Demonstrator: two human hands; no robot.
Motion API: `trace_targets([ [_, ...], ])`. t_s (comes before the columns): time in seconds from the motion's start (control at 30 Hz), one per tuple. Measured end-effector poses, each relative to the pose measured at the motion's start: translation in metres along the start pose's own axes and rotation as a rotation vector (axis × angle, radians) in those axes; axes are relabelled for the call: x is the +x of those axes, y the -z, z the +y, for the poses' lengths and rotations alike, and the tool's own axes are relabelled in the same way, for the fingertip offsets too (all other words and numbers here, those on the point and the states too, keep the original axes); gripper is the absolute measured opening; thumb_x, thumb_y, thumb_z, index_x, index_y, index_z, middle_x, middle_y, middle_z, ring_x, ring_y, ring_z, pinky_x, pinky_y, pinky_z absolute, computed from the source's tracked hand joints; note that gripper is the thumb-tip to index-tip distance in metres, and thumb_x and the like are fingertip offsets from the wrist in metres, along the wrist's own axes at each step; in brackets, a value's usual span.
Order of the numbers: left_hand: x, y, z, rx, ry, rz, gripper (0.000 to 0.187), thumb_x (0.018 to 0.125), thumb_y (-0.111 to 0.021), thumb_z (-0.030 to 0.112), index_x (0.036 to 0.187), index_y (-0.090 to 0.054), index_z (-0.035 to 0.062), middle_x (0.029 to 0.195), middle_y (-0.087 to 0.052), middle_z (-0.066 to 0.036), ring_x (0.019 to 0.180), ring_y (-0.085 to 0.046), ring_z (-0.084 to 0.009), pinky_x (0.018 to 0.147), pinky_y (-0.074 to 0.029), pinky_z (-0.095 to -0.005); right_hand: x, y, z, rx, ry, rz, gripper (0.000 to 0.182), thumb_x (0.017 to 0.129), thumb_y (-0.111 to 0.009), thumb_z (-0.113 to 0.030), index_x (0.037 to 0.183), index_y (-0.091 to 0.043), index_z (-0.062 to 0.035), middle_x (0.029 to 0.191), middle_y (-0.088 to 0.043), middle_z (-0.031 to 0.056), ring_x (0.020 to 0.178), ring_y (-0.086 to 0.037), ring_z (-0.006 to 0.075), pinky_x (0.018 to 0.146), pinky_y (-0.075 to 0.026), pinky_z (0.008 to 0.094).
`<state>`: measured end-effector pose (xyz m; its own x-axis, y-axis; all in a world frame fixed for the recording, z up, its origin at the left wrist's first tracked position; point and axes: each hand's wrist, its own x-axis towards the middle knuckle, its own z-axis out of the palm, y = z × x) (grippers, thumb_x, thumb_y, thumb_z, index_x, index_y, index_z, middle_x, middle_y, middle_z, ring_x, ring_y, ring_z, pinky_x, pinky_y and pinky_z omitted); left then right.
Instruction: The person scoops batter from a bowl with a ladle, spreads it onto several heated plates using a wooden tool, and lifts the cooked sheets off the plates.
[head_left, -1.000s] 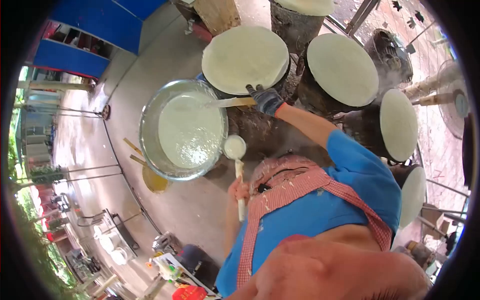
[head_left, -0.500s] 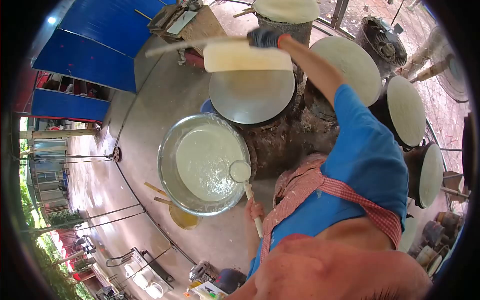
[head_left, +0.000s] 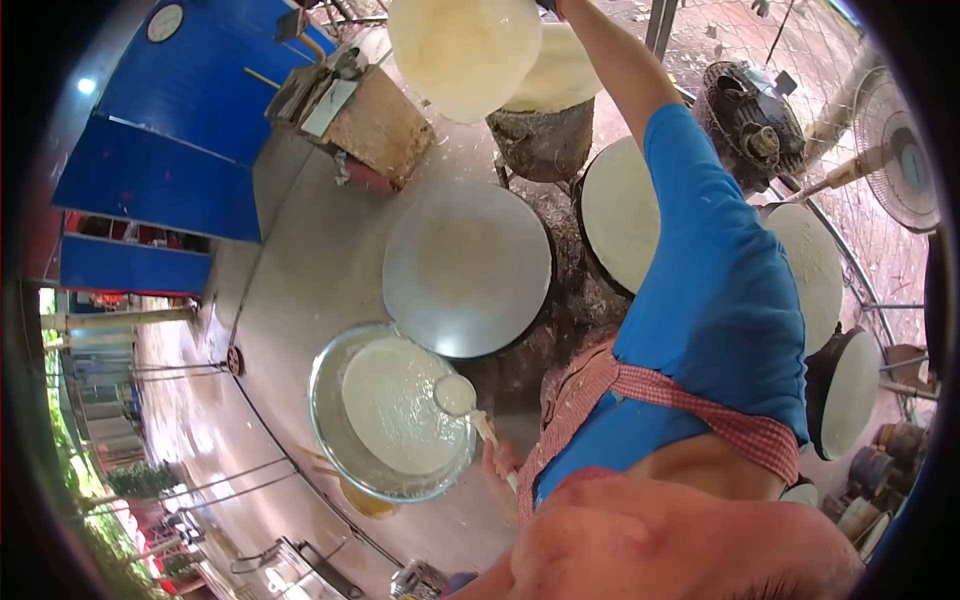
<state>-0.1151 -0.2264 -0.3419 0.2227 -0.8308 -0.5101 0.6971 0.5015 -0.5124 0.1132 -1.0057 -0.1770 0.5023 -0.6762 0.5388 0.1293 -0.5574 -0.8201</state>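
My left hand (head_left: 500, 459) is wrapped round the pale handle of a ladle (head_left: 456, 395). The ladle's round bowl, filled with white batter, is over the near edge of a large metal basin (head_left: 318, 410) of the same batter. Beside the basin lies a round grey griddle (head_left: 468, 265), bare with a brownish middle. At the top edge only a scrap of my right hand (head_left: 547, 5) shows in its black glove; its fingers are cut off. A thin round cream sheet of cooked batter (head_left: 462, 55) hangs by it, its upper edge out of view.
Behind the hanging sheet, another pale sheet (head_left: 560, 75) tops a drum-like stand (head_left: 545, 138). More round pans (head_left: 620, 215) with pale tops curve to the right, near a fan (head_left: 900, 150). A wooden box (head_left: 380, 130) stands beyond the griddle. Blue panels (head_left: 150, 180) are at upper left.
My gloved right hand has moved up and away, carrying the sheet off the griddle; the stick it held has left the view. My left hand still holds the ladle by the basin. The view has shifted.
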Motion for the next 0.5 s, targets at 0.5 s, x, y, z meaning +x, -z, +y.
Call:
trace_targets([
  [0.5,0.048,-0.101,-0.083,-0.188,-0.277,-0.006,0.029,0.089,-0.039,0.022,0.112,-0.048,0.0063,0.053,-0.029,0.001,0.039,-0.03,-0.0077,0.037,-0.032,-0.0211,-0.118,0.026,0.247,-0.562,-1.012,0.461,0.029,0.063,-0.051,-0.026,0.074,-0.062,-0.0016,0.076,-0.059,0.0203,0.074,-0.06,0.0342,0.062,-0.046,0.0403],
])
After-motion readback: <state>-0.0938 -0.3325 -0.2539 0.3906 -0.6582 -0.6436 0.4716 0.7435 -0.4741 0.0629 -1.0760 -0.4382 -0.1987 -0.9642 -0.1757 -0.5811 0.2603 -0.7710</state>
